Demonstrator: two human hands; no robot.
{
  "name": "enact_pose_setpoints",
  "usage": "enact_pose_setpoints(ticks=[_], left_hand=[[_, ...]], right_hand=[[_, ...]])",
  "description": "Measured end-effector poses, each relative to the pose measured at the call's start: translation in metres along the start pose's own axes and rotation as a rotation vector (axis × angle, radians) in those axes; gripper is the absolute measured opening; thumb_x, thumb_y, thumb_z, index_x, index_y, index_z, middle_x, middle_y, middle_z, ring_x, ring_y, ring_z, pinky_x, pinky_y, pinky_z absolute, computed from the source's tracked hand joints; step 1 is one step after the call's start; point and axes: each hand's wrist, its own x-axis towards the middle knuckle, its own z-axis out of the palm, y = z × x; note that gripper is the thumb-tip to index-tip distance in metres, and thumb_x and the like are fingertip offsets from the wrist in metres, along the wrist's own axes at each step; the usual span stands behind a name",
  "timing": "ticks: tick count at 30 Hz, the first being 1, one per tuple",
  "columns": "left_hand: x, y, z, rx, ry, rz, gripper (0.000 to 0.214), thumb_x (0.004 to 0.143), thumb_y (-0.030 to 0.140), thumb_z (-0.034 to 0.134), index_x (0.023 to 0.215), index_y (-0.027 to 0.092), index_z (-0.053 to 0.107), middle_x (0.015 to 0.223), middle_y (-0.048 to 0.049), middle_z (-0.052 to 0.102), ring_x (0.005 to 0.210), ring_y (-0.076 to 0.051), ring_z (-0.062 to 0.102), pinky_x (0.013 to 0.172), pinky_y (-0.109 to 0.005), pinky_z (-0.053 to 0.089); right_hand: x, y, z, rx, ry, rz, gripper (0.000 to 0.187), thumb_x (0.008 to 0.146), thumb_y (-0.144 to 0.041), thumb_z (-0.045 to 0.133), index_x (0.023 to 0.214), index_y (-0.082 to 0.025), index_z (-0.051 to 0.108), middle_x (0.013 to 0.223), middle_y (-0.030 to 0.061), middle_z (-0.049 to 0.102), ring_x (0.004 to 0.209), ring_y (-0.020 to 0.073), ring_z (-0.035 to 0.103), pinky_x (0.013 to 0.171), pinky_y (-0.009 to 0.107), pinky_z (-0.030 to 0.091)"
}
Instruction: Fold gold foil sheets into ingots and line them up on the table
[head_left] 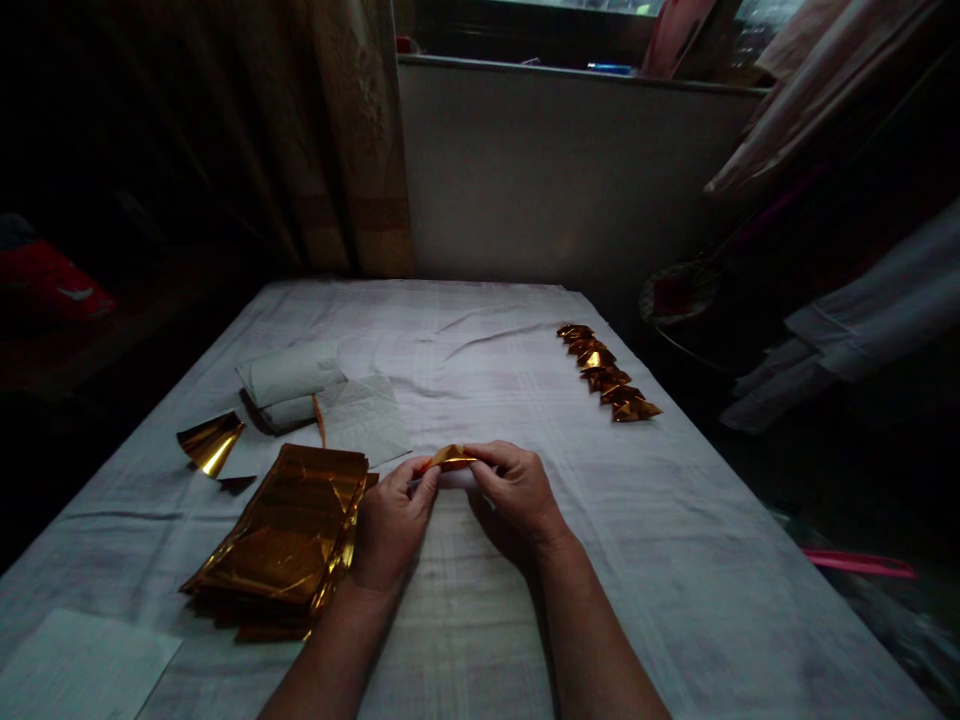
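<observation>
A small piece of gold foil paper [450,459] is pinched between both my hands just above the cloth-covered table [675,560]. My left hand [394,520] grips its left end with closed fingers. My right hand [517,488] grips its right end, fingers curled over it. A stack of flat gold foil sheets [289,535] lies directly left of my left hand. A row of several folded gold pieces [606,373] lies on the cloth to the far right.
A curled gold sheet [211,440] and white folded papers [296,390] lie at the left. A white sheet [75,665] sits at the near left corner. A curtain [352,140] and a wall stand behind; clothes hang at the right.
</observation>
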Motion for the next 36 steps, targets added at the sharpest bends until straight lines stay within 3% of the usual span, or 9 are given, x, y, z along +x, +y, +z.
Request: enact_pose_setpoints(ticks=[4,8,13,19,31,36], left_hand=[[0.000,-0.002,-0.001,0.029,0.020,0.014,0.025,0.086,0.040,0.057,0.089,0.024,0.075,0.081,-0.0022,0.078,0.068,-0.019,0.071,0.066,-0.027,0.054],[0.000,-0.007,0.001,0.001,0.049,-0.007,0.026,0.086,0.042,0.058,0.089,0.023,0.075,0.082,-0.0027,0.078,0.063,-0.018,0.070,0.065,-0.027,0.054],[0.001,-0.010,0.002,-0.023,0.060,-0.031,0.028,0.085,0.044,0.058,0.091,0.023,0.076,0.087,-0.0042,0.079,0.070,-0.020,0.072,0.070,-0.029,0.056],[0.001,-0.012,0.003,-0.009,0.056,-0.029,0.028,0.086,0.042,0.056,0.092,0.023,0.077,0.088,-0.0045,0.079,0.079,-0.022,0.074,0.072,-0.031,0.056],[0.000,-0.007,-0.001,0.119,0.035,0.048,0.026,0.088,0.039,0.053,0.085,0.023,0.073,0.077,-0.0034,0.077,0.068,-0.019,0.071,0.066,-0.026,0.050],[0.002,-0.008,0.000,0.134,0.071,0.022,0.026,0.087,0.039,0.051,0.082,0.023,0.071,0.076,-0.0037,0.076,0.067,-0.019,0.069,0.066,-0.026,0.049]], right_hand=[[-0.001,0.000,0.002,-0.058,0.000,-0.006,0.026,0.081,-0.019,0.058,0.098,-0.023,0.078,0.096,0.0061,0.078,0.086,0.0197,0.071,0.079,0.031,0.055],[-0.001,-0.005,0.002,-0.312,0.017,-0.002,0.025,0.084,-0.022,0.060,0.102,-0.024,0.078,0.101,0.0069,0.077,0.090,0.0209,0.071,0.084,0.031,0.052],[-0.001,-0.010,-0.003,-0.538,-0.049,0.015,0.025,0.088,-0.025,0.057,0.102,-0.028,0.078,0.094,0.0050,0.078,0.085,0.0193,0.070,0.076,0.027,0.048],[-0.001,-0.007,-0.005,-0.483,-0.145,0.006,0.026,0.091,-0.026,0.055,0.100,-0.028,0.079,0.088,0.0042,0.077,0.079,0.0174,0.068,0.071,0.025,0.045],[-0.002,-0.002,0.001,-0.440,-0.076,0.023,0.025,0.090,-0.026,0.055,0.096,-0.027,0.079,0.092,0.0052,0.078,0.083,0.0188,0.070,0.075,0.027,0.047],[-0.002,-0.003,0.000,-0.366,-0.156,-0.014,0.027,0.089,-0.026,0.053,0.092,-0.025,0.080,0.084,0.0043,0.077,0.075,0.0175,0.069,0.069,0.025,0.045]])
